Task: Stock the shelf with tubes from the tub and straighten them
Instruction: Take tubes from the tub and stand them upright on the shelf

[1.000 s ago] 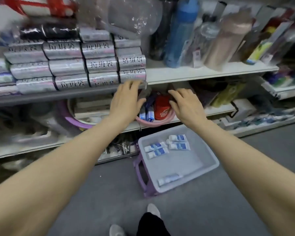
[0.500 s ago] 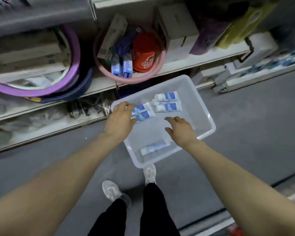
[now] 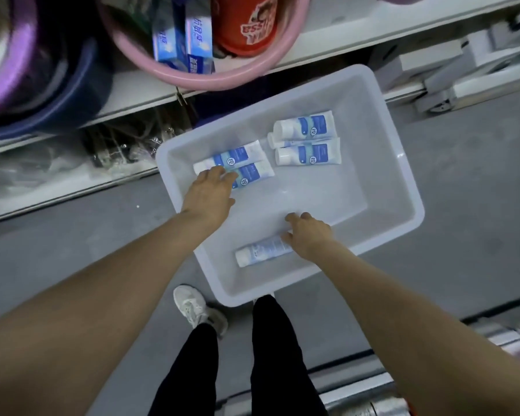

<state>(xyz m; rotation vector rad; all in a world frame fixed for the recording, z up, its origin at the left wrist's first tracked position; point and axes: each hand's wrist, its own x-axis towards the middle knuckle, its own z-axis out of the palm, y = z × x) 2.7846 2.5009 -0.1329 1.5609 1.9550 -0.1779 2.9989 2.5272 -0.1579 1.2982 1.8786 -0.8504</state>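
Note:
A white plastic tub (image 3: 403,175) stands on the grey floor below the shelf. Two white-and-blue tubes (image 3: 246,159) lie side by side at its far left. My left hand (image 3: 210,193) reaches down onto them, its straight fingers touching their cap ends. A second group of tubes (image 3: 309,142) lies at the tub's far right, untouched. One more tube (image 3: 260,250) lies alone near the tub's near wall. My right hand (image 3: 308,234) covers that tube's flat end, thumb and curled fingers closing round it while it lies on the tub floor.
On the white shelf (image 3: 327,46) above the tub sits a pink basin (image 3: 222,76) holding blue boxes (image 3: 183,40) and a red item. Purple basins (image 3: 18,85) stand to the left. My legs and a white shoe (image 3: 192,307) are right behind the tub.
Both hands came down from the shelf into the tub. The left hand now touches the left pair of tubes, and the right hand has reached the lone tube.

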